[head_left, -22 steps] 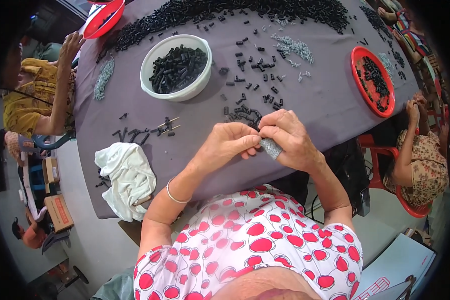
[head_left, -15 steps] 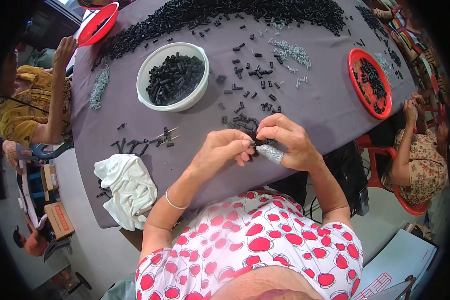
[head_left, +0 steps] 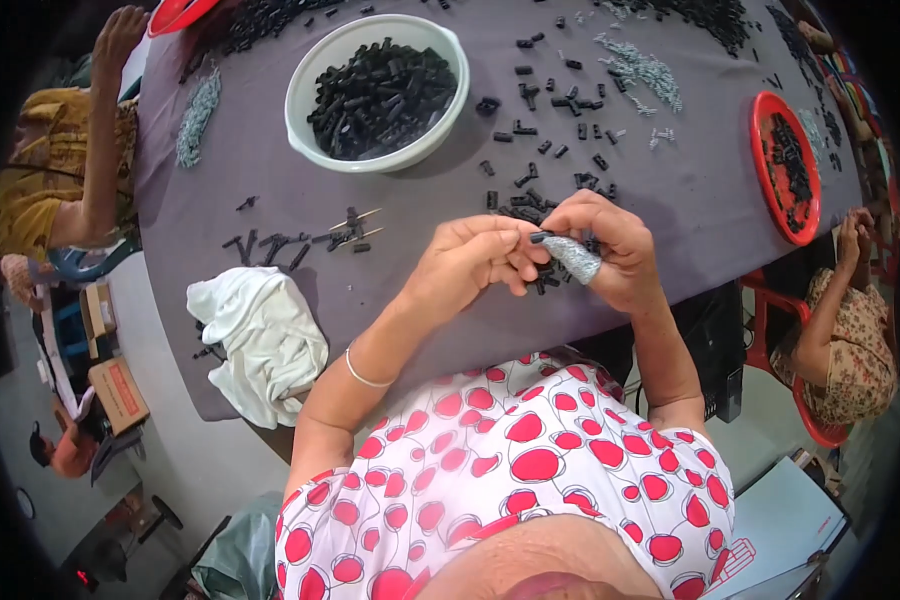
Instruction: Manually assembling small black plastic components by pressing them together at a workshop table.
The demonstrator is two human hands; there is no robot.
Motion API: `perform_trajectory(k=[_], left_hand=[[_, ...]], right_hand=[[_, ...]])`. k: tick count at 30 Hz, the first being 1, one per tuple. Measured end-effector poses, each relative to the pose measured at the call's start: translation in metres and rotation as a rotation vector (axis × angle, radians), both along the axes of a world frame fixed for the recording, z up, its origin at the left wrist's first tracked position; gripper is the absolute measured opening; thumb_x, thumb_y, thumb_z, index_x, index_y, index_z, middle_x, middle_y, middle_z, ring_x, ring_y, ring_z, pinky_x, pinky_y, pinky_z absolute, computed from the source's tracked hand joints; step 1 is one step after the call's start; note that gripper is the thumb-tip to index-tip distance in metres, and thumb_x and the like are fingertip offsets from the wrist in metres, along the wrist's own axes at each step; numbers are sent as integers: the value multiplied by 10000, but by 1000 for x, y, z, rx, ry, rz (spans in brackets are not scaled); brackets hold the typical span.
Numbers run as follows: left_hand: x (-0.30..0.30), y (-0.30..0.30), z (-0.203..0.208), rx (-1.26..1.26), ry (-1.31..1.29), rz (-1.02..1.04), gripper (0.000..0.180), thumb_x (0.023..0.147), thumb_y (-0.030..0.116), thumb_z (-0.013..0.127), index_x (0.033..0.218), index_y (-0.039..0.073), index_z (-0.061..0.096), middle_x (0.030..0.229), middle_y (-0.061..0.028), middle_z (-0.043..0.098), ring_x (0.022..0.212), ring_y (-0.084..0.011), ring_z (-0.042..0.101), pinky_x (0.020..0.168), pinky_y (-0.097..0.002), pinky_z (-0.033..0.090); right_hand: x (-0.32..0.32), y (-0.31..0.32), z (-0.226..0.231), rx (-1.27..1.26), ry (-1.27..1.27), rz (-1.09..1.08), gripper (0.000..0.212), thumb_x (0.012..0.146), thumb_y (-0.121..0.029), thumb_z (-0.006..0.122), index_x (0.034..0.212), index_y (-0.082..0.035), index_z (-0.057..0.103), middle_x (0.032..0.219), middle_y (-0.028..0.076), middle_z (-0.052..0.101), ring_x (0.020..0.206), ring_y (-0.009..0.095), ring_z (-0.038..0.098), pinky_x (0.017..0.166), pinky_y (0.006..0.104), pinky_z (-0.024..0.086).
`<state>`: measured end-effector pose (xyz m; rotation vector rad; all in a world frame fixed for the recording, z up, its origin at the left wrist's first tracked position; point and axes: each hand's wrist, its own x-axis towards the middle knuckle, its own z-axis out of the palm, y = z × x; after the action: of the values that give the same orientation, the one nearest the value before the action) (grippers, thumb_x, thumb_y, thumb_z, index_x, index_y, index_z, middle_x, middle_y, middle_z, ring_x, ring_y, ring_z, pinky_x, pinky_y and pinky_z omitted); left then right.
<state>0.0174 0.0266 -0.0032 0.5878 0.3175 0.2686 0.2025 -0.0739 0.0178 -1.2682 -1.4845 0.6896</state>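
One black piece [head_left: 541,238], plainer now, in pinching right hand [head_left: 622,250]; left hand [head_left: 470,262], hold unclear

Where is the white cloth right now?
In the head view, the white cloth lies crumpled at the near-left edge of the table, beside the left forearm, with small black pieces just beyond it.

Black plastic pieces [head_left: 382,100] (slightly glossy), matt tablecloth [head_left: 260,175]

top [head_left: 530,450]: white, short-sleeved, printed with rounded red blobs, each looped by thin dark outlines, some joined by fine stems | left forearm [head_left: 400,335]: slim, pale bangle [head_left: 356,375] above the wrist | right hand [head_left: 625,255]: grey, speckled, tapering thumb cover [head_left: 575,259]
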Motion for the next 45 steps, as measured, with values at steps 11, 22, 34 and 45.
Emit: perform_trajectory(k=[11,22,34,45], left_hand=[[-7,-12,7,264,107,63,245,839,-5,648,1076,-51,605,957,-88,664,784,-106,629,677,-221,529],[-1,-20,14,506,185,131,212,852,62,678,1027,-45,623,822,-31,649,711,-50,593,622,-178,486],[-13,-9,15,524,357,-99,144,868,70,644,971,-31,641,801,-61,664,709,-98,627,642,-222,523],[-8,-11,-1,277,299,-104,149,858,75,658,976,-13,635,844,-63,670,728,-111,622,648,-248,529]], right_hand=[[-11,-8,-5,33,58,-20,245,718,64,670,954,4,638,856,70,616,718,135,575,639,244,453],[-9,-16,-12,21,269,-2,265,712,101,667,955,0,646,895,71,624,770,143,584,692,252,468],[-18,-17,-8,317,-302,23,319,587,90,606,888,-9,636,838,86,603,753,267,566,644,346,488],[61,1,2,1,-193,-464,257,727,70,578,962,-11,644,896,103,612,825,226,625,738,323,503]])
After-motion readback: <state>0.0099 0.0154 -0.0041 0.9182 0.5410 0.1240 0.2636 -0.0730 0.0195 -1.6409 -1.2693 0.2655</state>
